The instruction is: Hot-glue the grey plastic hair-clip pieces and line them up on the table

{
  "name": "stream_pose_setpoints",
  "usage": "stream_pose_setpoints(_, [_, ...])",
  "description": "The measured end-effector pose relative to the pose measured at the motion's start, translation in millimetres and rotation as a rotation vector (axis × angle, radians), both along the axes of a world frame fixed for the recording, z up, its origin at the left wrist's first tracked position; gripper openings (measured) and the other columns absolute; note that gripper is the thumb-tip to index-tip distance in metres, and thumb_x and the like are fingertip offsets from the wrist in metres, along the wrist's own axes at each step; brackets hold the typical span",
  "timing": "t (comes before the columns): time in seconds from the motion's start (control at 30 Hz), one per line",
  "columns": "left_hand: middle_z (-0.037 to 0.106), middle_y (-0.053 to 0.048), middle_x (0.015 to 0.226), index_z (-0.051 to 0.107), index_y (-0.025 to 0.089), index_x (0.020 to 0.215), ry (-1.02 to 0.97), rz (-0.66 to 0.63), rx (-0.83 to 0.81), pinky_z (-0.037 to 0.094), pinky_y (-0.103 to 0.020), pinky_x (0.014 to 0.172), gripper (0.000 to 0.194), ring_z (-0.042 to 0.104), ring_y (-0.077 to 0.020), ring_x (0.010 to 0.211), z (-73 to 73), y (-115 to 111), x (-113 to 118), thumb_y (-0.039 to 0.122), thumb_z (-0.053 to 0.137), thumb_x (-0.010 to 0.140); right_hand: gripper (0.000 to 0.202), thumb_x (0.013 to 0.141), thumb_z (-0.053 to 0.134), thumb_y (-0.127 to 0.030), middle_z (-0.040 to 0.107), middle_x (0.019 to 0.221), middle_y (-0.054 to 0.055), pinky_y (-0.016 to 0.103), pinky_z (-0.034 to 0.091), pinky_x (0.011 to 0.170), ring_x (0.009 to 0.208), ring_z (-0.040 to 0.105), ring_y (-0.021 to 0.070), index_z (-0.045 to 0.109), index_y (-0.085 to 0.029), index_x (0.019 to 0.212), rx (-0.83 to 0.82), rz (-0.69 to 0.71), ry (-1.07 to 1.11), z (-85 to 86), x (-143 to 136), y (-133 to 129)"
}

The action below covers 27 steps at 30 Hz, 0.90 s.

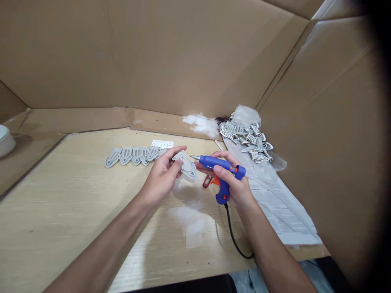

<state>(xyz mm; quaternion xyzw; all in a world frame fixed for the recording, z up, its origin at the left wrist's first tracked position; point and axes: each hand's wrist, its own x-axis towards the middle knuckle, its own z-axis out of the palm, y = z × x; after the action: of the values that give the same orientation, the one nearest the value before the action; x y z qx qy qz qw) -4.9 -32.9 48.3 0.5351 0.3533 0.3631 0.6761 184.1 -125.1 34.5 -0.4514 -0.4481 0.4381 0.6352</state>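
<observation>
Between the thumb and fingers of my left hand [165, 173] is a pale grey flat piece [187, 167] with a pointed end, tilted above the table. My right hand [233, 175] is wrapped round a blue glue gun [215, 162] with an orange trigger. Its metal nozzle points left, close to the upper right edge of the grey piece; whether they touch I cannot tell. Below the glue gun, a small red object [207, 181] lies on the table. A row of similar grey pieces [136, 155] lies behind and left of my left hand.
Grey parts [249, 138] are heaped on printed paper [284, 207] at the right, under a plastic bag [247, 116]. White fluffy material [202, 124] lies at the back. Cardboard walls [183, 53] surround the table. A black cable [232, 236] hangs from the glue gun. A white container [6, 141] stands far left.
</observation>
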Motion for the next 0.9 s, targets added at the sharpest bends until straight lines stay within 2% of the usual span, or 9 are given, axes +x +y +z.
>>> stream_pose_setpoints(0.1, [0.065,-0.001,0.102,0.058,0.018,0.126,-0.037,0.059,0.042,0.046,-0.017,0.065,0.044,0.057,-0.0033,0.073,-1.4,0.3,0.3,0.029,0.071,0.086,0.031,0.091,0.083,-0.036,0.077,0.113,0.006,0.034,0.069,0.071,0.102,0.081,0.0279,0.065,-0.027,0.115,0.009,0.009,0.024,0.8,-2.9,-1.0])
stream_pose_setpoints(0.23, [0.067,-0.004,0.106,0.063,0.015,0.113,-0.033,0.076,0.079,0.047,-0.016,0.065,0.033,0.060,-0.0041,0.078,-2.8,1.7,0.8,0.031,0.073,0.085,0.030,0.093,0.082,-0.034,0.078,0.114,0.006,0.036,0.070,0.077,0.106,0.080,0.0284,0.065,-0.028,0.116,0.023,0.041,0.012,0.4,-3.0,-2.3])
stream_pose_setpoints(0.4, [0.071,-0.007,0.106,0.069,0.013,0.115,-0.014,0.090,0.088,0.049,-0.015,0.063,0.039,0.063,-0.0051,0.077,1.8,-0.3,0.2,0.034,0.077,0.083,0.030,0.093,0.082,-0.034,0.075,0.117,0.006,0.043,0.069,0.093,0.110,0.079,0.0288,0.065,-0.027,0.117,0.018,0.051,-0.028,-0.5,-3.0,-4.2])
stream_pose_setpoints(0.57, [0.073,-0.009,0.111,0.071,0.013,0.125,-0.046,0.056,0.035,0.055,-0.018,0.065,0.054,0.066,-0.0060,0.074,4.1,-0.3,-3.2,0.038,0.083,0.079,0.032,0.092,0.083,-0.036,0.075,0.117,0.006,0.046,0.070,0.091,0.108,0.079,0.0293,0.065,-0.026,0.116,0.012,0.029,-0.029,-0.9,-2.0,-4.3])
stream_pose_setpoints(0.73, [0.073,-0.009,0.120,0.070,0.018,0.133,-0.115,-0.042,0.026,0.058,-0.023,0.071,0.061,0.069,-0.0066,0.070,0.4,3.8,-7.6,0.041,0.086,0.078,0.029,0.092,0.082,-0.036,0.076,0.115,0.006,0.048,0.069,0.094,0.108,0.079,0.0291,0.066,-0.026,0.115,0.033,0.014,-0.011,3.2,-1.2,-4.6])
stream_pose_setpoints(0.9, [0.073,-0.004,0.086,0.066,0.015,0.139,-0.142,-0.137,-0.019,0.053,-0.019,0.066,0.072,0.067,-0.0071,0.065,4.8,2.9,-8.9,0.042,0.089,0.076,0.028,0.090,0.084,-0.034,0.075,0.113,0.005,0.047,0.068,0.098,0.107,0.080,0.0268,0.069,-0.025,0.112,0.044,0.010,-0.003,5.6,-1.2,-4.8])
